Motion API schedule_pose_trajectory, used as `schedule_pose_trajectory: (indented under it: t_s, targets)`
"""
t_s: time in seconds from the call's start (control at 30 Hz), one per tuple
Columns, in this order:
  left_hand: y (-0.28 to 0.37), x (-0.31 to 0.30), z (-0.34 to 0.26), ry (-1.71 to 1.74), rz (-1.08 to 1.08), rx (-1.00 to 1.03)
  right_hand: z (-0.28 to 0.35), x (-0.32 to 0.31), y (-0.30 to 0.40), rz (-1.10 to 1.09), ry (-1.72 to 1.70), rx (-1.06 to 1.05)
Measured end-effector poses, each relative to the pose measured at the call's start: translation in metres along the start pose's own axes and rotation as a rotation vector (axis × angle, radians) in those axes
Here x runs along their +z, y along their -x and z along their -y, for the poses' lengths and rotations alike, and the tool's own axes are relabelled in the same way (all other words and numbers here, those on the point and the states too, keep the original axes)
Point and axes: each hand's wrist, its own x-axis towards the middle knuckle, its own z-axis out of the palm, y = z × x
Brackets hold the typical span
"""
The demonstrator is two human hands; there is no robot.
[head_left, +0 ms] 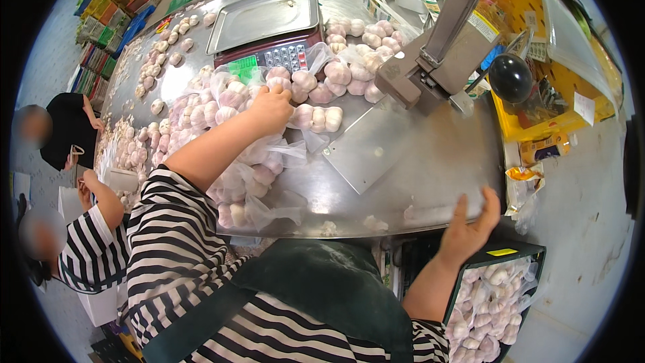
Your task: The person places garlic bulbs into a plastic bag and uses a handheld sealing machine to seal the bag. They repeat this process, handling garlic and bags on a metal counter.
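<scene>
My left hand (272, 109) reaches onto a heap of garlic bulbs in clear net bags (201, 113), its fingers curled down among them. The fingertips are hidden, so whether they grip a bag is unclear. Just right of it lies a bag with a row of bulbs (317, 118). My right hand (468, 227), slightly blurred, is over the table's front right edge with fingers apart and nothing in them. Near it, below table height, a dark crate (541, 257) holds many bagged garlic bulbs (484, 307).
Behind the heap stands a digital scale with a bare metal tray (264, 17). A brown bench-top machine (428, 70) has a black ball knob (510, 78) and a flat metal plate (363, 146). A yellow crate (549, 121) is at right. Two other people work at left, near loose garlic (156, 60).
</scene>
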Motion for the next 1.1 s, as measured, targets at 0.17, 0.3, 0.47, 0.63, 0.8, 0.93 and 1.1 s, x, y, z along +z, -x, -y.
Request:
schedule_pose_trajectory:
  t_s: [0.17,0.3,0.47,0.63,0.8,0.93,1.1]
  targets:
    - [-0.002,-0.033,-0.004,0.603,0.053,-0.065,0.037,0.051,0.011,0.251,-0.250,-0.107]
    - [-0.006,-0.064,-0.028,0.626,0.004,0.054,0.044,0.095,0.017,0.383,-0.250,-0.155]
    - [-0.014,-0.102,-0.064,0.590,-0.018,0.303,0.048,0.141,0.028,0.463,-0.269,-0.085]
    - [-0.019,-0.147,-0.104,0.850,-0.209,0.407,0.069,0.131,0.026,0.434,-0.662,0.290]
    - [-0.034,-0.191,-0.116,0.323,-0.567,0.600,0.048,0.128,-0.006,0.124,-0.634,0.190]
    - [-0.069,-0.198,-0.086,0.515,-0.680,0.428,0.057,0.140,-0.058,0.264,-0.581,0.313]
    - [-0.080,-0.171,-0.072,0.999,-0.692,0.190,0.039,0.172,-0.058,0.345,-0.540,0.133]
